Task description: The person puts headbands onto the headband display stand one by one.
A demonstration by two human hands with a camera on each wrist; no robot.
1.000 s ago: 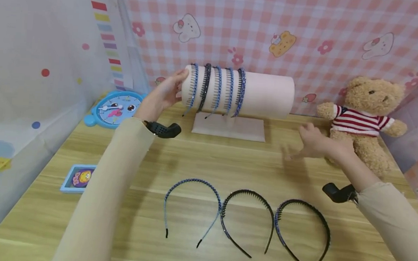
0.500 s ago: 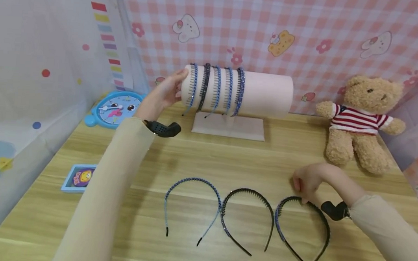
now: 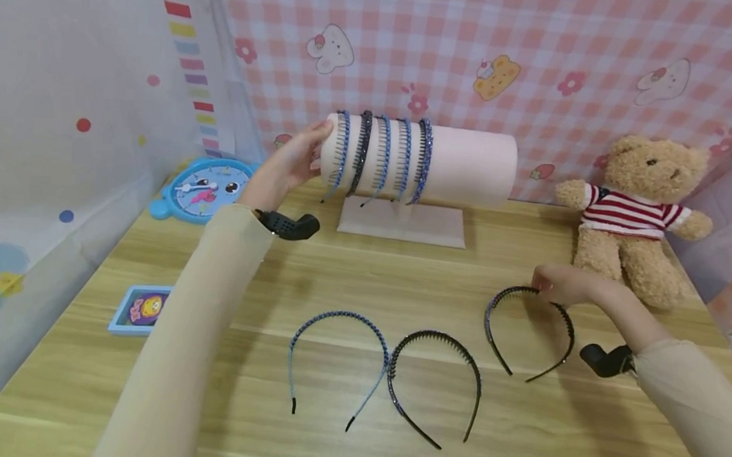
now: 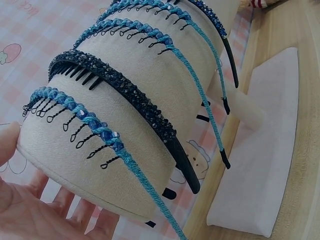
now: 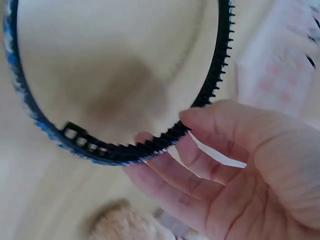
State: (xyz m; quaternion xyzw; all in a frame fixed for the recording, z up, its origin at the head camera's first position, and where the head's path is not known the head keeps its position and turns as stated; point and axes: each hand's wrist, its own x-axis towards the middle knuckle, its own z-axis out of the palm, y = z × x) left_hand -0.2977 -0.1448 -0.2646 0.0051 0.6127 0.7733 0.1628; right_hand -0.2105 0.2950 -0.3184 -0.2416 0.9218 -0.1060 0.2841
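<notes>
A pale pink headband stand [image 3: 471,165], a padded cylinder on a flat base, carries several blue and black beaded headbands on its left part. At its left end my left hand [image 3: 290,161] holds the cylinder, thumb on one side and fingers along the rim in the left wrist view. My right hand [image 3: 564,285] pinches the top of a black headband with blue beads [image 5: 112,154], raised off the table. On the table in front lie a light-blue beaded headband [image 3: 340,314] and a black toothed headband [image 3: 438,334], ends toward me.
A teddy bear [image 3: 624,214] in a striped shirt sits at the right back. Left of the stand is a blue toy clock [image 3: 209,189]; nearer lies a small blue-framed box [image 3: 141,310]. A pink checked curtain [image 3: 450,53] hangs behind the wooden table [image 3: 259,361].
My right hand came down from near the bear to the rightmost headband, took hold of its top and lifted it away toward the back. My left hand stayed on the stand.
</notes>
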